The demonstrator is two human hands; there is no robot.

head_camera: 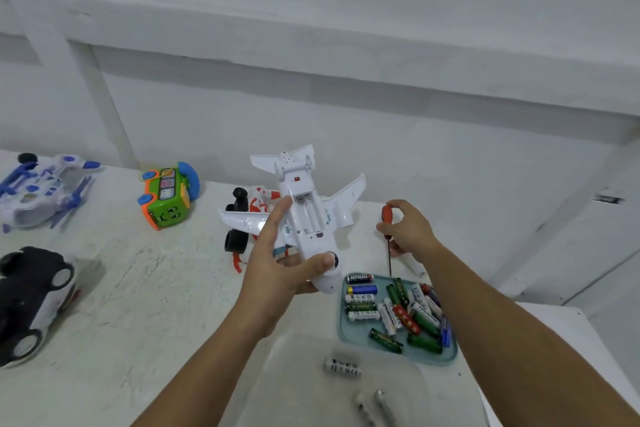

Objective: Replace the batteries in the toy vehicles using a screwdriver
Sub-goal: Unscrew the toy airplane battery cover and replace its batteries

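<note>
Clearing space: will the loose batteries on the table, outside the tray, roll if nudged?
Likely: the loose batteries are cylinders lying flat on the table, so a nudge should roll them. Their hard casings look stiff, unlikely to break.

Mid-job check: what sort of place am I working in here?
Probably an improvised toy-repair bench in a plain room: a rough white table, a bare white wall behind, and a teal tray of loose batteries among toys like the green bus.
</note>
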